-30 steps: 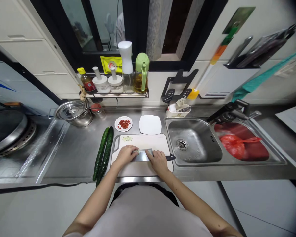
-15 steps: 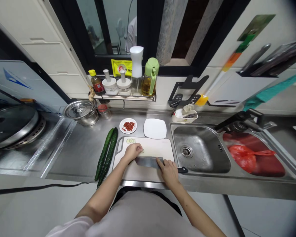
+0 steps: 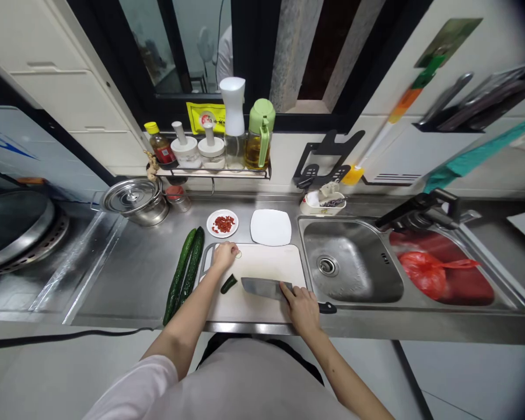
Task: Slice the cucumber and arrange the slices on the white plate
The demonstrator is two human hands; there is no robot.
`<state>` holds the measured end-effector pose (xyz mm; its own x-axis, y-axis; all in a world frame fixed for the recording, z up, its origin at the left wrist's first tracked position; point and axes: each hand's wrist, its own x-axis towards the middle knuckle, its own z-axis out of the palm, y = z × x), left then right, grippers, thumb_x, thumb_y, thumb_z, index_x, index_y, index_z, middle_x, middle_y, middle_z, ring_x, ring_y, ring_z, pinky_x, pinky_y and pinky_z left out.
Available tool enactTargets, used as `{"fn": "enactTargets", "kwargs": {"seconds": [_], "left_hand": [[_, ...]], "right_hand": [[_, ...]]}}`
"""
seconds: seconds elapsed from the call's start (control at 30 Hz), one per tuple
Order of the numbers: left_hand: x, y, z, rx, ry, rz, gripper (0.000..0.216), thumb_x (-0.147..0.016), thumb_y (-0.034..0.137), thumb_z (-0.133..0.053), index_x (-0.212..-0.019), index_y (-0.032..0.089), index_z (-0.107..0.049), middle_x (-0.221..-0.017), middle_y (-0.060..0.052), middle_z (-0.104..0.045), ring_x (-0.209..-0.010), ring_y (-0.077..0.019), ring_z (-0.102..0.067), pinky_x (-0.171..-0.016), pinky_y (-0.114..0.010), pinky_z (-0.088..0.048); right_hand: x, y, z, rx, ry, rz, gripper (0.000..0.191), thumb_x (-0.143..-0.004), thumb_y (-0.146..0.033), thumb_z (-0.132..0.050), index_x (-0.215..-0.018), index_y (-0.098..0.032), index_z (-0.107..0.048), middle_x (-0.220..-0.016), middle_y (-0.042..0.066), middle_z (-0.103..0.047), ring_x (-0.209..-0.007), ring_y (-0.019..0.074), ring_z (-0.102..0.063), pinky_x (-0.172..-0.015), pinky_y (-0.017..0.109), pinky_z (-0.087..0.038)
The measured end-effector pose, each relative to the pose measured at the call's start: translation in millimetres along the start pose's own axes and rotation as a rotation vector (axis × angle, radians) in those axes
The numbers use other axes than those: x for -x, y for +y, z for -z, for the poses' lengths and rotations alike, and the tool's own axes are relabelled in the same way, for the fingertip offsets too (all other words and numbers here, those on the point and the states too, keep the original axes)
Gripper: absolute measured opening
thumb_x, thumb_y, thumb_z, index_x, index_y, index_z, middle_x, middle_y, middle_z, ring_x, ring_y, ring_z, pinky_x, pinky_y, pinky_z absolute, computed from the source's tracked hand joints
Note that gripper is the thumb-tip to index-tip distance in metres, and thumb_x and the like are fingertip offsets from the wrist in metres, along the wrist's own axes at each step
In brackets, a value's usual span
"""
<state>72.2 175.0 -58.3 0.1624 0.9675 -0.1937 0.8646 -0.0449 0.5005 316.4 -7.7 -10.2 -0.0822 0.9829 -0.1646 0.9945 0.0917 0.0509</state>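
My left hand (image 3: 226,255) is closed in a pinch near the far left corner of the white cutting board (image 3: 262,309), with a thin cucumber slice (image 3: 238,254) at its fingertips. It hides that part of the board. My right hand (image 3: 303,307) grips the black handle of a kitchen knife (image 3: 262,287), index finger along the blade, which lies flat over the middle of the board. Left of the blade's tip rests a short dark green cucumber piece (image 3: 228,284). Two whole cucumbers (image 3: 180,274) lie side by side left of the board.
Behind the board stand a small plate of chopped red pieces (image 3: 223,224) and a white square plate (image 3: 270,227). On the right is the sink (image 3: 354,262), with a red plastic bag (image 3: 424,274) in the far basin. A lidded pot (image 3: 135,201) sits back left, below a condiment rack (image 3: 214,173).
My left hand has moved away from the knife towards the board's far left corner with a slice, covering where several slices lay. The cucumber piece now shows. The knife stays nearly in place.
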Motion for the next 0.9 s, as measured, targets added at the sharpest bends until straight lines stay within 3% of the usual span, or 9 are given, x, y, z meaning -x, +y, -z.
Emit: {"fn": "enactTargets", "kwargs": {"seconds": [0.43, 0.7, 0.9], "left_hand": [[-3, -6, -8, -0.027, 0.079, -0.01, 0.014, -0.085, 0.031, -0.059, -0.093, 0.023, -0.068, -0.095, -0.006, -0.066, -0.093, -0.0205, -0.057, -0.08, -0.03, -0.039], [-2, -7, -12, 0.065, 0.164, 0.022, 0.016, -0.083, 0.034, -0.061, -0.081, 0.02, -0.067, -0.091, -0.008, -0.066, -0.095, -0.0227, -0.056, -0.084, -0.032, -0.04], [24, -14, -8, 0.474, 0.572, 0.244, 0.034, -0.092, 0.04, -0.042, -0.101, 0.016, -0.064, -0.093, -0.008, -0.067, -0.083, -0.0181, -0.059, -0.077, -0.029, -0.045]], "right_hand": [[0, -2, 0, -0.013, 0.003, 0.0, 0.045, -0.091, -0.02, -0.049, -0.134, -0.032, -0.053, -0.09, 0.007, -0.063, -0.088, 0.0211, -0.053, -0.074, 0.032, -0.028], [4, 0, 2, -0.032, -0.03, -0.02, 0.045, -0.09, -0.02, -0.049, -0.134, -0.032, -0.054, -0.092, 0.007, -0.064, -0.09, 0.0212, -0.054, -0.076, 0.032, -0.029], [2, -1, 1, -0.175, -0.043, -0.103, 0.042, -0.091, -0.023, -0.048, -0.131, -0.03, -0.057, -0.09, 0.004, -0.066, -0.09, 0.0192, -0.057, -0.076, 0.029, -0.033]]}}
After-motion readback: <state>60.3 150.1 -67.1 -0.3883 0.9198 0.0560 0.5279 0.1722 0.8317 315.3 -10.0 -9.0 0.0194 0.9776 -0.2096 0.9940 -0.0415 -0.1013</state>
